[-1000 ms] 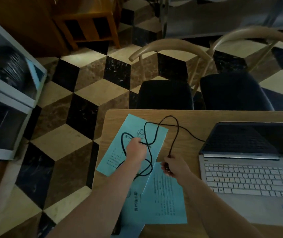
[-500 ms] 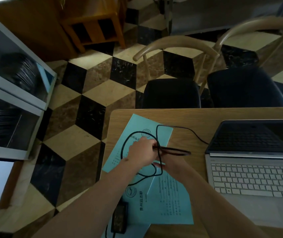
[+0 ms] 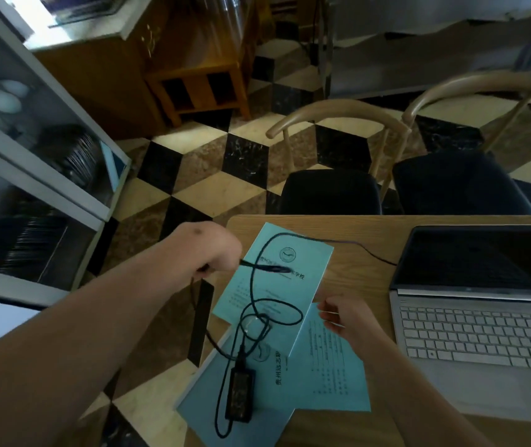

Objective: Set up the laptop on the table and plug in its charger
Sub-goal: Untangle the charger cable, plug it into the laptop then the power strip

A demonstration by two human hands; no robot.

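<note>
Bare forearms, no sleeves; small mark on left wrist (image 3: 197,231).

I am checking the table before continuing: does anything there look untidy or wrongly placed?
Yes. The charger cable lies in tangled loops over the blue papers, and a lower blue sheet overhangs the table edge.

my left hand (image 3: 215,250): fist curled, pinching the cable (image 3: 253,285) | my right hand (image 3: 343,317): fingers loose, holding nothing

Teal printed papers (image 3: 285,272), black charger cable (image 3: 253,285), silver laptop (image 3: 477,346), black-cream-brown cube-patterned floor (image 3: 225,162)
</note>
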